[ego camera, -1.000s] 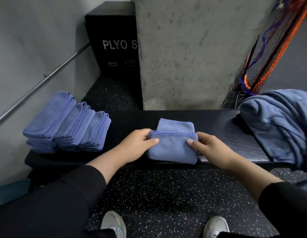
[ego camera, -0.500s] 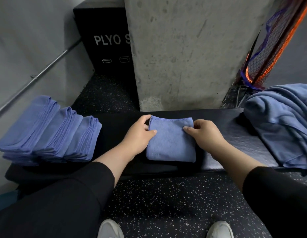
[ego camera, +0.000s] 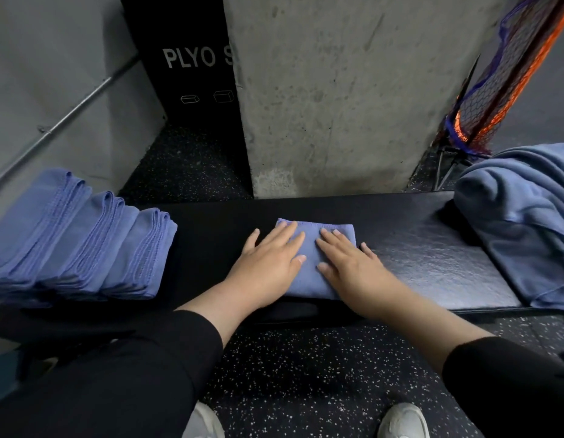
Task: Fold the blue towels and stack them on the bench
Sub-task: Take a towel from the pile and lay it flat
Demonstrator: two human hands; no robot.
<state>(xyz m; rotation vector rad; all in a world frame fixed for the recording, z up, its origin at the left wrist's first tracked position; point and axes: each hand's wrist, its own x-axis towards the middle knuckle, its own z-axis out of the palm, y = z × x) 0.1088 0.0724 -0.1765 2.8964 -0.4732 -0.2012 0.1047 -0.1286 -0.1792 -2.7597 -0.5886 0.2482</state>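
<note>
Both hands lay flat on the towel (ego camera: pixel 310 263), mid-bench (ego camera: pixel 432 257): left hand (ego camera: pixel 268 263) and right hand (ego camera: pixel 353 270), fingers straight and slightly spread, pressing, gripping nothing. Towel directly under the fingers, squarish, no clear long axis. Stack (ego camera: pixel 78 238) well left of the fingers, nearer the left hand; unfolded pile (ego camera: pixel 520 222) far right. Half a second earlier both hands pinched its far corners; now they smoothed it.

Dim, soft light; sheen on bench (ego camera: pixel 432 263); wide-angle edge warp.
</note>
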